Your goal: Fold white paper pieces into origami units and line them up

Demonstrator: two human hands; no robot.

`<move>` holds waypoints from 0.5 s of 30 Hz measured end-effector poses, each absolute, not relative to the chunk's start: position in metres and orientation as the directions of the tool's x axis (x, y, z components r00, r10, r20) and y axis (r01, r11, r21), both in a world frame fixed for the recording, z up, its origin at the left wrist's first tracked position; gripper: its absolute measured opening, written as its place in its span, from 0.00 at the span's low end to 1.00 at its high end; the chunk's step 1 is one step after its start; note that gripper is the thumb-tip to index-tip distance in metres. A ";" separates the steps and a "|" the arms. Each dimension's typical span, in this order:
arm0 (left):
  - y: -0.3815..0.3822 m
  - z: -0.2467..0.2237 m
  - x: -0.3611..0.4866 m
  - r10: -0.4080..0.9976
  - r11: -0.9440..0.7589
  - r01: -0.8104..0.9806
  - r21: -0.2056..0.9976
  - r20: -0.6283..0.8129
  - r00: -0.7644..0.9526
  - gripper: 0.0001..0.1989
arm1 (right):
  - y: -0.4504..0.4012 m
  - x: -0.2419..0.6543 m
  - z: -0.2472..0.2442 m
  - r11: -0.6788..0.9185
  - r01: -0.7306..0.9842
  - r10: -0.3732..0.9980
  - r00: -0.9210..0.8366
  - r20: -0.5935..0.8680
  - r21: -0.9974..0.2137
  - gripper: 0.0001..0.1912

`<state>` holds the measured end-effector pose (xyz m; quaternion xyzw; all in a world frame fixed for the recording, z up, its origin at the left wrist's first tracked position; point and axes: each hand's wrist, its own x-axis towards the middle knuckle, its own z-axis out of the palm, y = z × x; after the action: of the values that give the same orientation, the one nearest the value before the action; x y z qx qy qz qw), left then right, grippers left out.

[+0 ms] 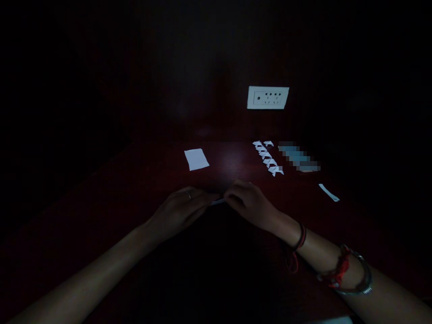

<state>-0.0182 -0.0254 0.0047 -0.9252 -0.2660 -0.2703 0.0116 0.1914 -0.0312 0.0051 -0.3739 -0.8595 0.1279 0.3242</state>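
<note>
Between my two hands is a narrow white paper piece (217, 202), seen almost edge-on. My left hand (185, 208), with a ring on one finger, pinches its left end. The fingers of my right hand (248, 201) are closed on its right end; red cords and a bangle circle that wrist and forearm. Most of the paper is hidden by my fingers. Beyond my hands, a stack of white paper sheets (196, 159) lies flat on the dark red table (151, 173).
Several small folded white paper pieces (266, 156) form a slanting row at the back right, beside a pixelated phone-like object (299, 156). A white paper strip (328, 192) lies nearer on the right. A socket plate (268, 98) is on the back wall. A pale object (337, 320) shows at the bottom edge.
</note>
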 end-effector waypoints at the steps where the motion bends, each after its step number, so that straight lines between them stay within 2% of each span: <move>1: -0.027 0.006 -0.017 0.524 -0.835 0.528 0.159 0.526 0.670 0.14 | -0.032 0.191 0.006 0.665 0.537 0.747 -0.473 0.467 -0.520 0.06; 3: -0.031 0.009 -0.014 0.630 -0.756 0.601 0.259 0.535 0.562 0.16 | -0.032 0.189 0.007 0.600 0.481 0.799 -0.402 0.447 -0.639 0.05; 6: -0.031 0.012 -0.013 0.768 -0.632 0.634 0.445 0.469 0.436 0.20 | -0.029 0.188 0.007 0.479 0.369 0.868 -0.337 0.365 -0.797 0.07; 9: -0.027 0.011 -0.012 0.827 -0.562 0.623 0.544 0.368 0.425 0.20 | -0.024 0.191 0.005 0.376 0.330 0.912 -0.296 0.283 -0.866 0.10; 12: -0.025 0.008 -0.012 0.820 -0.572 0.649 0.502 0.326 0.470 0.19 | -0.017 0.198 0.002 0.358 0.454 0.929 -0.264 0.260 -0.816 0.08; 15: -0.025 0.003 -0.009 0.759 -0.650 0.667 0.364 0.360 0.543 0.18 | -0.014 0.207 0.000 0.397 0.631 0.918 -0.286 0.276 -0.666 0.10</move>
<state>-0.0086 -0.0248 0.0027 -0.8736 -0.4080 -0.2487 -0.0919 0.2068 -0.0143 -0.0002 -0.5024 -0.7707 0.2212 0.3236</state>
